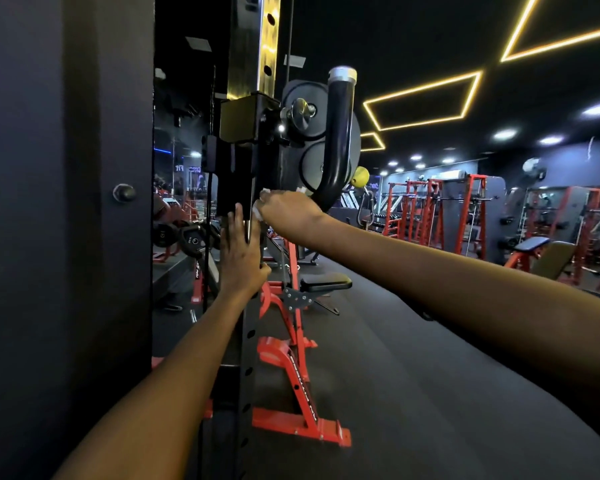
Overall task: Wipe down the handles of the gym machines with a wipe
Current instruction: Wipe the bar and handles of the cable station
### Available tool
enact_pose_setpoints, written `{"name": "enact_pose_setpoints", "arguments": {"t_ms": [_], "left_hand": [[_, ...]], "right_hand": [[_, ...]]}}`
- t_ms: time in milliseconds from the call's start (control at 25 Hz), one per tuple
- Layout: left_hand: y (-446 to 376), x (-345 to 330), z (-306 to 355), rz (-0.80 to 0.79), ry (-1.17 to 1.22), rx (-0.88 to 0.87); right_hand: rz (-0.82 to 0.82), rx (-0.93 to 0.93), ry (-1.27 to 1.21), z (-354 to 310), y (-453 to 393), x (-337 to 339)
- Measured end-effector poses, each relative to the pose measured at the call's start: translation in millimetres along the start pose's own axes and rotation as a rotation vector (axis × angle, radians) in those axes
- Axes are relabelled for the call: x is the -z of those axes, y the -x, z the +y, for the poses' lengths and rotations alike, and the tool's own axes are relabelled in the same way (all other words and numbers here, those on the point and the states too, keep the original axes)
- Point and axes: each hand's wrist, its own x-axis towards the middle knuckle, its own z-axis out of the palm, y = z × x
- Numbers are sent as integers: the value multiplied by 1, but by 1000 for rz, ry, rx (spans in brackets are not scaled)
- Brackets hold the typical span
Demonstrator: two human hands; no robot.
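In front of me stands the black upright post [248, 327] of the machine, with a row of holes along its side; on it sits the pulley carriage [246, 121], and from the carriage a curved black handle [336, 140] with a silver cap rises up; behind the post there is a red bench frame [291, 368] on the dark floor; my left hand [240, 252] lies flat on the post under the carriage, the fingers straight and pointing up, gripping nothing; my right hand [286, 211] is curled around the white wipe [260, 206] and presses it at the low end of the handle, close beside the carriage; only small white edges of the wipe show between my fingers.
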Motion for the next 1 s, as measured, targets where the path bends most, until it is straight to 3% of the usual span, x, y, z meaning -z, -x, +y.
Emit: {"name": "enact_pose_setpoints", "arguments": {"t_ms": [240,360,560,720,1000], "left_hand": [[3,-1,2,23,-11,11],[4,-1,3,21,-19,16],[8,-5,8,41,-23,32],[9,-7,7,54,-31,39],[10,-7,8,31,-59,64]], "right_hand": [[-10,365,348,49,62,11],[-82,474,378,99,79,32],[65,424,302,155,73,37],[85,444,268,109,73,16],[-5,124,356,12,28,-3]]}}
